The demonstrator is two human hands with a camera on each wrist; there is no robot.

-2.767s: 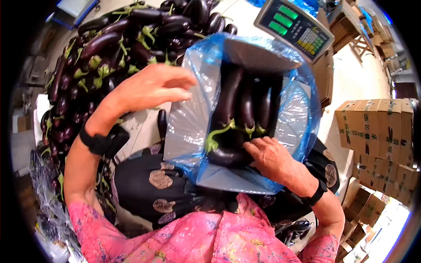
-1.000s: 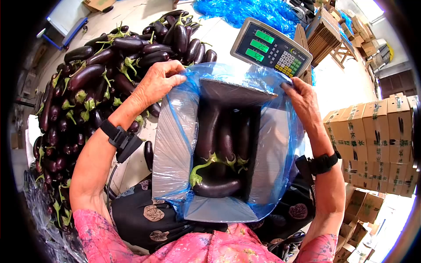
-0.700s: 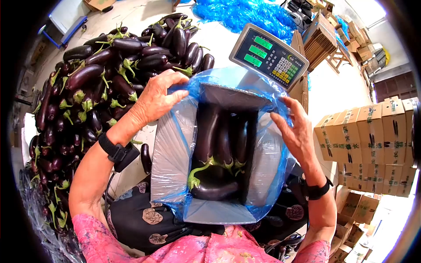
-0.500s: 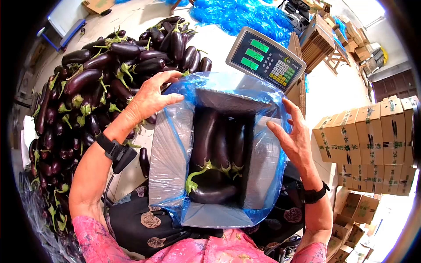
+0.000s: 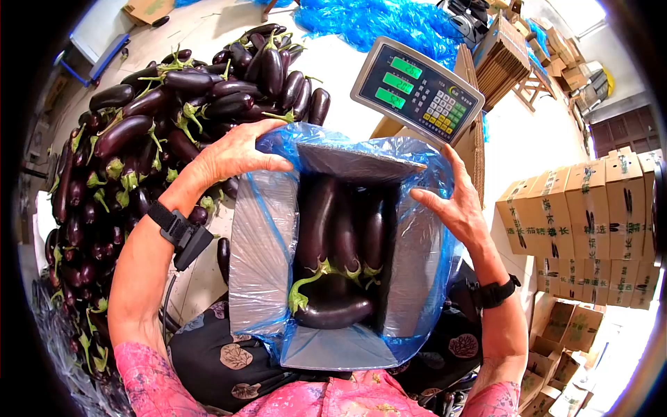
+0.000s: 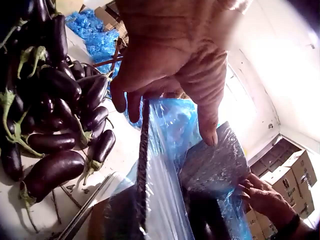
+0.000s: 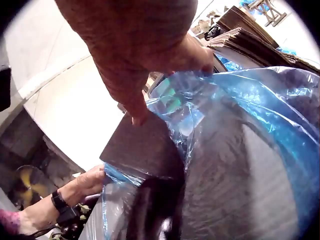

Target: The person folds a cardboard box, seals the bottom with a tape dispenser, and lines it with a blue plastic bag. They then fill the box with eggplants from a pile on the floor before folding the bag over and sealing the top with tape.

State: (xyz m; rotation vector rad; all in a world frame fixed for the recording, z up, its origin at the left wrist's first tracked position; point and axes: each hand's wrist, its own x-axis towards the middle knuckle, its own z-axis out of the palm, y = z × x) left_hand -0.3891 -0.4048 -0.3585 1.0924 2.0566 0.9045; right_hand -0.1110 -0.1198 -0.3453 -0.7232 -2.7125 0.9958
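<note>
An open box (image 5: 347,161), lined with a blue plastic bag (image 5: 427,154) folded over its flaps, sits before the person's lap. Inside, three eggplants (image 5: 319,222) lie lengthwise with green stems toward the body, and another eggplant (image 5: 333,313) lies crosswise at the near end. The left hand (image 5: 233,151) spans the far left corner, thumb on the inner side and fingers outside, as the left wrist view shows. At the far right corner, the right hand (image 5: 458,201) spreads thumb and fingers over the bag's edge. Its fingertips are partly hidden behind the plastic in the right wrist view.
A large heap of eggplants (image 5: 121,135) covers the floor at left. Just beyond the box stands a scale display (image 5: 417,87) with green readouts. Stacked printed cartons (image 5: 556,215) stand at right; flattened cardboard (image 5: 501,52) and blue plastic film (image 5: 361,24) lie farther back.
Earlier the right hand rested on the crosswise eggplant; then both hands pinched the bag's far edge. They have since loosened and spread at the corners. The box now sits slightly nearer the body.
</note>
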